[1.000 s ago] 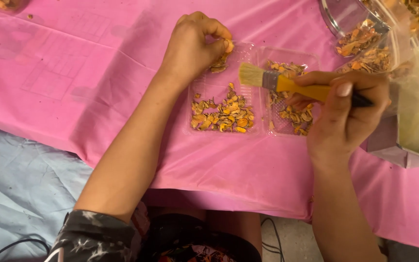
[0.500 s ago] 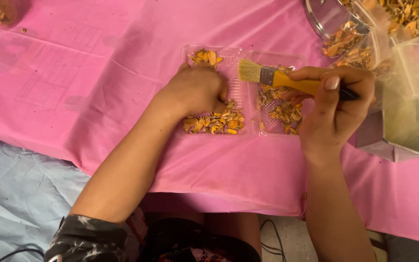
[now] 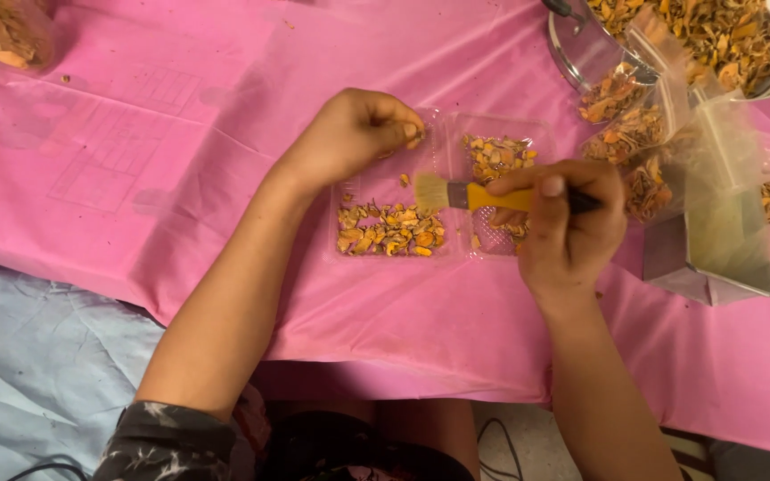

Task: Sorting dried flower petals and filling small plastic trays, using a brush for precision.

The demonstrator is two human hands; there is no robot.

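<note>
— What fills most of the view?

— A tabletop (image 3: 180, 134) under a pink cloth, running across the upper and middle frame. Below it, at lower left, lies a pale blue sheet (image 3: 20, 374). No more of the room shows.

— And on the cloth?

— At upper right, a metal pot (image 3: 581, 53) heaped with dried orange pieces, and just below it a clear plastic bag (image 3: 715, 178) standing in a grey box (image 3: 697, 276). At the far upper left corner, another clear container (image 3: 2, 36) of the same pieces.

— Where is the work itself?

— At frame centre: a clear two-part plastic tray (image 3: 447, 142). Its left part holds a low row of orange pieces (image 3: 389, 236) near the lower edge; the right part holds a smaller scatter near the top.

— The hands?

— The left hand (image 3: 349, 134) sits over the upper left corner of the tray, fingers curled shut with the tips pinched together; whether they pinch a piece I cannot tell. The right hand (image 3: 568, 223) is closed firmly around a paintbrush (image 3: 474, 194), to the right of the tray.

— How does the brush lie?

— Nearly level, long axis left to right. Its pale bristles point left, just above the row of pieces; the yellow handle runs right into the fist, and a dark end sticks out beyond the thumb.
</note>
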